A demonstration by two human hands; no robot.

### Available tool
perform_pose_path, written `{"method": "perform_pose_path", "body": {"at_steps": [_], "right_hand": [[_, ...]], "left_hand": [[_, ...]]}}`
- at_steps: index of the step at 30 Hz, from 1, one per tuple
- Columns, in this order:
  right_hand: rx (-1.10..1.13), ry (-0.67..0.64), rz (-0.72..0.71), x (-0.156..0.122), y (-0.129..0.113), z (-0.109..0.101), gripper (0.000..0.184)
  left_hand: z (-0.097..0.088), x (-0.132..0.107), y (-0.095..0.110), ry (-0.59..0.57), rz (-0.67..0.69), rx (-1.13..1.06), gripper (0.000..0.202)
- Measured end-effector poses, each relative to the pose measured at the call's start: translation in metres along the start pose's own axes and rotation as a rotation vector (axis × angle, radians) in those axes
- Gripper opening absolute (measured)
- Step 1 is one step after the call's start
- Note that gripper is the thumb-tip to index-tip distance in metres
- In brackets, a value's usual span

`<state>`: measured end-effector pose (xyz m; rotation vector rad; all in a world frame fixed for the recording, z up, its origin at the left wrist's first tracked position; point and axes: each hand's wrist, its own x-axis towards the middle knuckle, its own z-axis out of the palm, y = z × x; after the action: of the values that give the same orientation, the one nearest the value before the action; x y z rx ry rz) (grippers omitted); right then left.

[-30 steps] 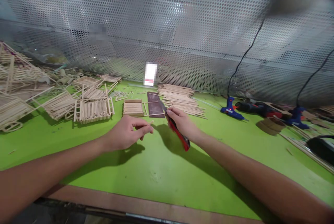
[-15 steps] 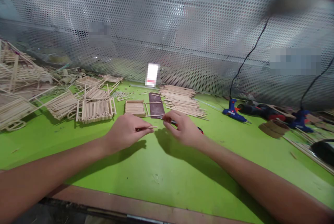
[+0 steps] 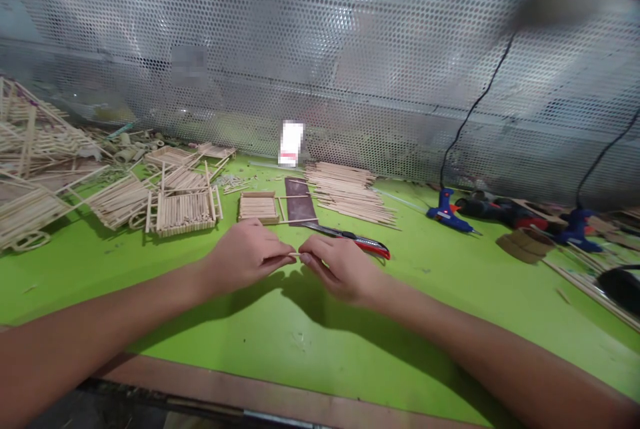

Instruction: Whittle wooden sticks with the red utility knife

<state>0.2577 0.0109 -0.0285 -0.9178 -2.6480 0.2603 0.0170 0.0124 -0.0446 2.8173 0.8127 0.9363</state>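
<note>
Between my two hands a short thin wooden stick (image 3: 296, 254) shows, only a small piece of it visible. My left hand (image 3: 245, 252) is closed in a pinch on its left end. My right hand (image 3: 343, 265) pinches at its other end, fingertips almost meeting those of the left. Just beyond the right hand lies a red and black utility knife (image 3: 367, 243), blade pointing left. A small stick tray (image 3: 259, 207) with two long side sticks rests past the left hand, the sticks reaching over a dark brown flat block (image 3: 299, 201).
Loose sticks (image 3: 350, 192) lie in a pile behind the knife. Finished stick trays (image 3: 185, 210) and a larger heap (image 3: 35, 129) fill the left. Blue glue guns (image 3: 447, 212) and a brown ring (image 3: 525, 244) stand right. A perforated metal screen (image 3: 260, 49) closes the back.
My right hand has come down and toward me from over the knife, uncovering it, and now grips the stick's free end. My left hand has stayed nearly in place.
</note>
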Motion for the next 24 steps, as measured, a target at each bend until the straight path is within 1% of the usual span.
{"method": "perform_pose_path", "body": {"at_steps": [4, 8, 14, 19, 24], "right_hand": [[0.044, -0.009, 0.034, -0.001, -0.002, 0.002, 0.028], [0.119, -0.020, 0.050, -0.001, -0.006, 0.000, 0.029], [0.113, -0.190, 0.104, 0.001, -0.016, -0.009, 0.032], [0.149, -0.186, 0.109, 0.000, -0.019, -0.011, 0.031], [0.216, -0.179, 0.099, -0.001, -0.021, -0.011, 0.032]], "left_hand": [[-0.002, 0.001, 0.002, -0.100, -0.012, -0.068, 0.042], [-0.003, 0.002, 0.005, -0.184, -0.070, -0.132, 0.045], [-0.004, 0.001, 0.005, -0.213, -0.097, -0.210, 0.038], [-0.008, 0.001, 0.007, -0.233, -0.128, -0.246, 0.035], [-0.009, 0.001, 0.008, -0.247, -0.128, -0.237, 0.040]]}}
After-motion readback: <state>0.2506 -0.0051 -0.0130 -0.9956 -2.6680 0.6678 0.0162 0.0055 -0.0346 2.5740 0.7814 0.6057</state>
